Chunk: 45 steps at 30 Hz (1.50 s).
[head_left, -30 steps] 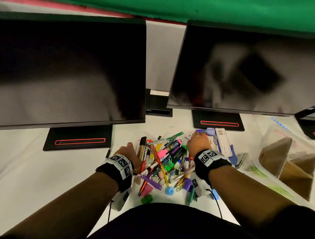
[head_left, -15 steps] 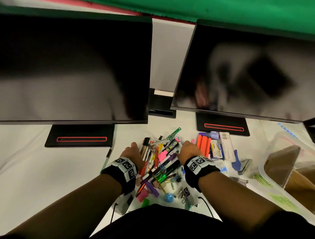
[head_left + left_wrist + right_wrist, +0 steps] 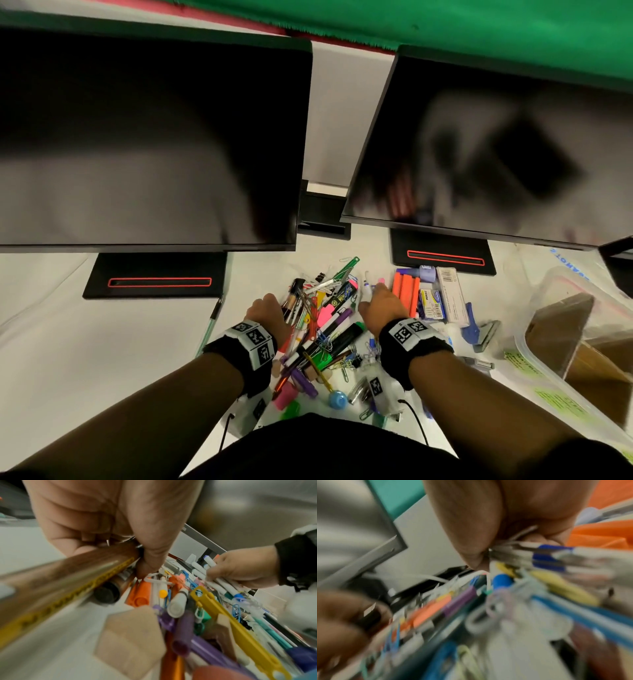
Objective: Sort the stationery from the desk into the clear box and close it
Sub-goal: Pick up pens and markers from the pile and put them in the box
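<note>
A pile of stationery (image 3: 329,335), with pens, markers, clips and highlighters, lies on the white desk between my hands. My left hand (image 3: 265,310) is at the pile's left edge. In the left wrist view its fingers (image 3: 109,520) curl round a brown-and-gold marker (image 3: 60,574) and the pens beside it. My right hand (image 3: 382,305) is at the pile's right edge and grips a bundle of white pens (image 3: 202,568). The right wrist view is blurred but shows the thumb (image 3: 471,534) pressed on that bundle. The clear box (image 3: 561,281) stands open at the far right.
Orange markers (image 3: 406,291), staple boxes (image 3: 433,305) and a blue staple remover (image 3: 471,327) lie right of my right hand. A teal pen (image 3: 209,325) lies alone on the left. Two monitor stands (image 3: 154,277) (image 3: 442,253) sit behind the pile. Brown cardboard pieces (image 3: 555,329) fill the box.
Both hands have drawn closer together, squeezing the pile narrower. My right hand moved left and uncovered the orange markers.
</note>
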Each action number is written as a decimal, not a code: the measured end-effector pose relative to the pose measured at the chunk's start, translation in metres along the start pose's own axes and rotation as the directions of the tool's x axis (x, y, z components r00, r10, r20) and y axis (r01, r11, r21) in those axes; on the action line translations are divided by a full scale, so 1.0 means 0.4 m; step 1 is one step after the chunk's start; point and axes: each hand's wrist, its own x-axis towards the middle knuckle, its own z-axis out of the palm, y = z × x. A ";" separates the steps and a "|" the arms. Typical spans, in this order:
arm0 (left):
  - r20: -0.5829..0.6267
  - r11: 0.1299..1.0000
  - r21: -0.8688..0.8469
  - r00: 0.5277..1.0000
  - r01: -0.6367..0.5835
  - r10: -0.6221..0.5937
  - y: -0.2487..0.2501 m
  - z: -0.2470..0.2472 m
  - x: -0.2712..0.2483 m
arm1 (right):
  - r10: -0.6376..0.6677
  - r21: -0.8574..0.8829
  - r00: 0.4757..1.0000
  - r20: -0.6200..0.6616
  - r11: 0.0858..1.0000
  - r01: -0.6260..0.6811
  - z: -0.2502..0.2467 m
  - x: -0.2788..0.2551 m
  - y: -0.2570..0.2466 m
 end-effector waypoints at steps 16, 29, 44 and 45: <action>-0.030 0.952 0.283 0.992 -0.113 0.126 -0.011 0.011 0.015 | 0.072 0.926 0.997 -0.041 0.379 0.011 -0.086 -0.086 0.064; 0.035 0.946 0.196 0.966 -0.259 0.257 -0.075 -0.044 -0.003 | 0.299 0.672 0.944 -0.142 0.729 -0.130 -0.077 -0.161 0.183; 0.163 0.916 -0.296 0.930 -0.272 0.329 -0.063 -0.124 -0.104 | 0.259 0.027 0.943 -0.211 0.965 -0.260 0.074 -0.142 0.184; 0.198 0.885 -0.406 0.923 -0.229 0.330 -0.064 -0.132 -0.109 | 0.256 0.021 0.944 -0.206 0.966 -0.257 0.075 -0.139 0.180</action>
